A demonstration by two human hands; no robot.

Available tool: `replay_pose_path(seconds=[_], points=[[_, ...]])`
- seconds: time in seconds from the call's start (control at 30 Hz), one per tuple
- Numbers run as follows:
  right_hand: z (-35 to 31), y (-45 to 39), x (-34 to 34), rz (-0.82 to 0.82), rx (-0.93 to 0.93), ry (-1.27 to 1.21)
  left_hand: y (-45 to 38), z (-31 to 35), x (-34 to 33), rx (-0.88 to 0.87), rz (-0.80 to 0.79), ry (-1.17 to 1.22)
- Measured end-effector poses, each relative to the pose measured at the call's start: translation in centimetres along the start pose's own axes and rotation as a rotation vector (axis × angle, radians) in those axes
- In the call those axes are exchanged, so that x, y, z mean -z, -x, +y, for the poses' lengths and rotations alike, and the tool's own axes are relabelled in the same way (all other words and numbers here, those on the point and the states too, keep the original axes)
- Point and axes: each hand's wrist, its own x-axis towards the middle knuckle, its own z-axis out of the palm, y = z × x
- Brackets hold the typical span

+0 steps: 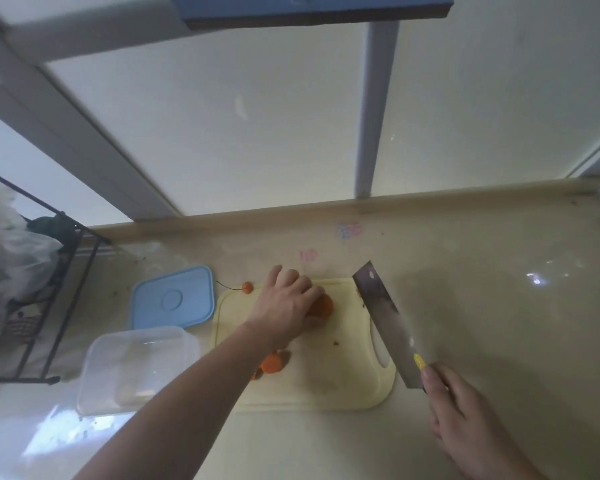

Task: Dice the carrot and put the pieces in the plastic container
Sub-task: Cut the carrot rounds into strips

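On the pale yellow cutting board [329, 382], my left hand [288, 306] grips a chunk of orange carrot [321, 304] between fingers and thumb. Another carrot piece [271, 363] lies nearer the board's front, partly hidden by my forearm. The cut carrot tip [247, 287] with its thin root sits at the board's far left corner. My right hand [465, 420] grips the handle of a cleaver [385, 317], whose blade is held above the board's right edge, away from the carrot. The clear plastic container [136, 368] stands to the left of the board; nothing shows inside it.
A blue lid [172, 301] lies behind the container. A black wire rack [49, 306] with plastic bags stands at the left edge. The beige counter runs to the right of the board, and a window ledge borders it at the back.
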Motion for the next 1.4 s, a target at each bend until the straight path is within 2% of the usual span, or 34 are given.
replay_pose_path(seconds=[0.17,0.3,0.4,0.53,0.6,0.83,0.97,1.07,1.2,1.33,1.4], points=[[-0.5,-0.1,0.1,-0.005,0.038,0.042,0.6,0.9,-0.8,-0.043,0.177,0.051],[0.0,-0.2,0.2,-0.003,0.002,0.062,2.0,3.4,-1.1,-0.187,0.301,0.119],[0.4,-0.2,0.0,-0.013,-0.049,0.064,3.5,6.0,-2.1,-0.172,0.182,0.139],[1.0,-0.3,-0.2,-0.034,-0.089,0.087,4.8,7.9,-2.2,0.123,-0.095,0.234],[1.2,-0.4,-0.3,-0.039,-0.098,0.097,5.1,7.9,-2.4,0.178,-0.12,0.274],[1.2,-0.4,-0.1,-0.045,-0.123,0.086,6.3,6.9,-3.5,0.158,-0.049,0.415],[1.2,-0.2,0.0,-0.054,-0.132,0.084,7.2,5.9,-3.8,0.179,0.071,0.317],[1.1,0.1,-0.1,-0.074,-0.128,0.094,8.0,5.4,-4.3,0.228,0.052,0.224],[1.1,0.0,-0.1,-0.089,-0.135,0.1,8.2,4.9,-5.0,0.244,0.108,0.175],[1.4,0.0,-0.2,-0.095,-0.128,0.15,8.7,7.4,-4.6,0.236,0.316,0.11],[1.5,0.0,-0.3,-0.094,-0.118,0.17,8.4,9.6,-4.5,0.242,0.361,0.143]])
